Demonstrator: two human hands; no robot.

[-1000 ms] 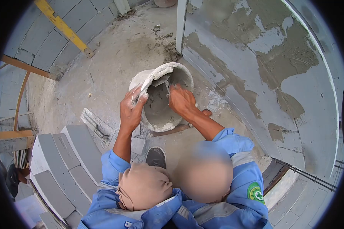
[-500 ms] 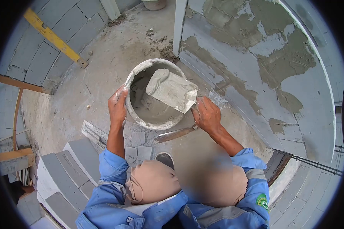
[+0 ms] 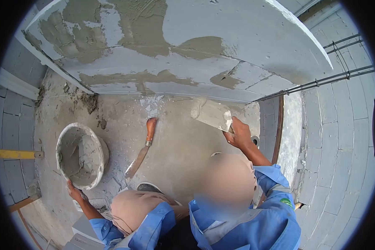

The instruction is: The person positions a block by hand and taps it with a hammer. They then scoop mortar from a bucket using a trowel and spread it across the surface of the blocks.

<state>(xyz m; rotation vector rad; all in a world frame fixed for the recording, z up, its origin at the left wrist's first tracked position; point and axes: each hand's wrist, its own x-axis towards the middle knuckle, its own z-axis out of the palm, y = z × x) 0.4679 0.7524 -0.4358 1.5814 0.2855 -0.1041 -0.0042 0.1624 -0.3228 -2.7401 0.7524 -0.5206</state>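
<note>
My right hand (image 3: pixel 239 134) is closed round the handle of a flat, square-bladed trowel (image 3: pixel 227 118), held out near the foot of the block wall (image 3: pixel 200 73). A lump of wet grey mortar (image 3: pixel 204 111) lies on its blade. At the lower left, my left hand (image 3: pixel 74 192) grips the near rim of a mortar-crusted bucket (image 3: pixel 103 155). Inside that bucket is more grey mortar (image 3: pixel 85 160). Between my two hands, a long-bladed knife (image 3: pixel 141 156) with a wooden handle rests on the floor.
Patches of grey mortar cover parts of the block wall in front. Steel rods (image 3: pixel 321 82) stick out past its right end. A yellow level (image 3: pixel 18 154) leans at the far left. Light grey blocks (image 3: pixel 87 229) are stacked beside my left knee. Mortar crumbs (image 3: pixel 89 102) lie at the wall's left end.
The view has swung right toward the wall. My right hand has carried the loaded trowel from above the bucket to the wall's foot. My left hand stays at the bucket's rim.
</note>
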